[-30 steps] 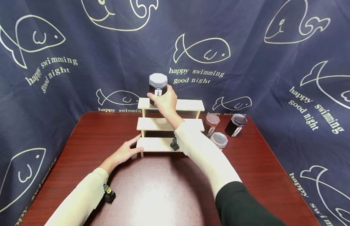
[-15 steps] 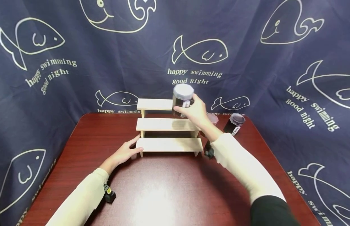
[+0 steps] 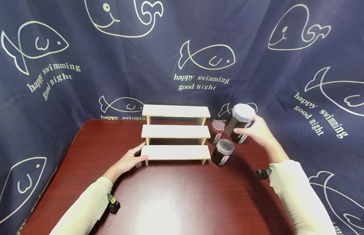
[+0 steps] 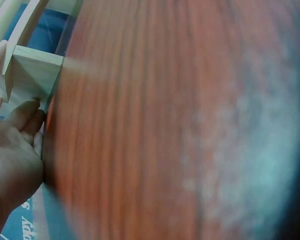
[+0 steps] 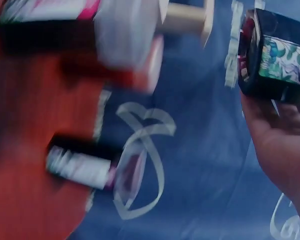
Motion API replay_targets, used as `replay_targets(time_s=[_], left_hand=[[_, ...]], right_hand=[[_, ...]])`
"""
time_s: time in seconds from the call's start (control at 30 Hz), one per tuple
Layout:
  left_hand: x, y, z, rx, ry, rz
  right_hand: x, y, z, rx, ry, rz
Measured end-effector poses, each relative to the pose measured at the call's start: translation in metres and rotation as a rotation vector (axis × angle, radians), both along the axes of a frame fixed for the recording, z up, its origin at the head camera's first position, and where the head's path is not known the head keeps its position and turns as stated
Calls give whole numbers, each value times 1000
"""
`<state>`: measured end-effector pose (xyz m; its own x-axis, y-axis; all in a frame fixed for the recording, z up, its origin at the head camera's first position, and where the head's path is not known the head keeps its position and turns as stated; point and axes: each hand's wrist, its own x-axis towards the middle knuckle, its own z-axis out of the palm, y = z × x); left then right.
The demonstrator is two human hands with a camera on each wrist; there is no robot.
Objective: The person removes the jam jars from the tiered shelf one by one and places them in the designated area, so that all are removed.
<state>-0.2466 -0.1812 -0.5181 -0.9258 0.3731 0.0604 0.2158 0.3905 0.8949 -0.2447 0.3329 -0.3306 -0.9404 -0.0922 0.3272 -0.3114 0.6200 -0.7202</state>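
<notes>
A dark octagonal jar with a pale lid is gripped by my right hand. It hangs at the right, in front of another dark jar that it partly hides. In the right wrist view, the held jar shows a leafy printed label. My left hand holds the left end of a three-step wooden display shelf, thumb on the lowest board. In the left wrist view, its fingers lie against the shelf's end panel.
A reddish jar and a dark jar with a clear lid stand close to the shelf's right end. All are on a red-brown table. A blue fish-print curtain hangs behind and along the sides.
My right hand has carried the jar from above the top board out to the right, beyond the shelf. My left hand stays on the shelf's end.
</notes>
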Motion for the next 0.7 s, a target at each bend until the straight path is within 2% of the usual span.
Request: replay_targets(time_s=[0.17, 0.27, 0.37, 0.43, 0.6, 0.7], left_hand=[[4, -1, -5, 4, -18, 11], [5, 0, -5, 15, -15, 12], [4, 0, -5, 4, -9, 7], [3, 0, -5, -2, -16, 7], [1, 1, -3, -7, -19, -2], [0, 2, 1, 13, -23, -2]], right_hand=[[13, 46, -27, -160, -49, 63], [16, 67, -45, -325, -84, 116], [17, 84, -64, -395, -104, 106], [17, 94, -77, -342, -110, 41], [18, 106, -105, -72, -147, -198], [20, 105, -117, -15, -174, -276]])
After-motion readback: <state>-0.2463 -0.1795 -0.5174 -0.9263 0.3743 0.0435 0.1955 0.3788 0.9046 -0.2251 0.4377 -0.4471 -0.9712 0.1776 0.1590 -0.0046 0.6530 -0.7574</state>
